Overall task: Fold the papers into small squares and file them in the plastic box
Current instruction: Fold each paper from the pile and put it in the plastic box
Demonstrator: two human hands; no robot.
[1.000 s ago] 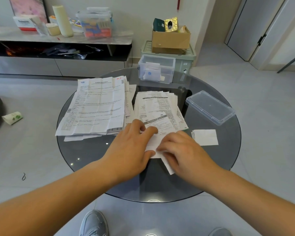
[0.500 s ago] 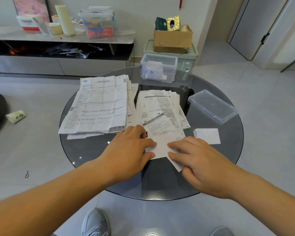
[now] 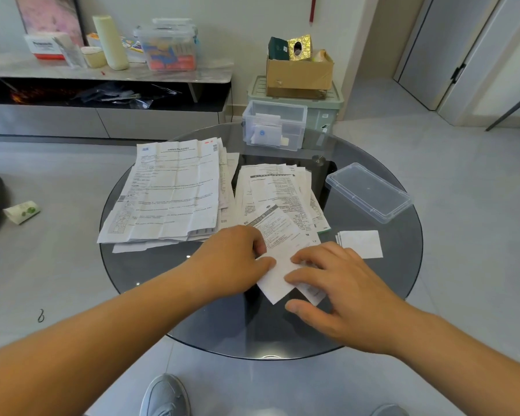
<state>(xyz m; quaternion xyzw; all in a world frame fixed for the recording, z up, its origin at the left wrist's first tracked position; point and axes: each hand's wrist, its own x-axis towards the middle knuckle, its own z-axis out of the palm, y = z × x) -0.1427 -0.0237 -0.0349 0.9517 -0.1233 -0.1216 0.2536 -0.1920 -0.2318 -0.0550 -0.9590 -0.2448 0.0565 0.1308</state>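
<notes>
On the round glass counter (image 3: 400,265), the printed sheet (image 3: 282,235) being folded lies slanted toward the near edge, with its blank underside turned up at the near end. The left hand (image 3: 234,259) has its fingers curled onto the sheet's left edge and its thumb laid on top, pinching it. The right hand (image 3: 339,292) lies flat, fingers nearly straight and spread, pressing the folded part down on the glass. A folded square (image 3: 360,243) rests just right of the hands, near the right edge. The clear plastic box (image 3: 273,126) stands open at the far edge with folded papers inside. Its lid (image 3: 368,190) lies apart from it, toward the right edge. Two piles of unfolded papers fill the middle: wide sheets (image 3: 174,190) on the left and narrower sheets (image 3: 279,184) beside them, under the far end of the printed sheet
</notes>
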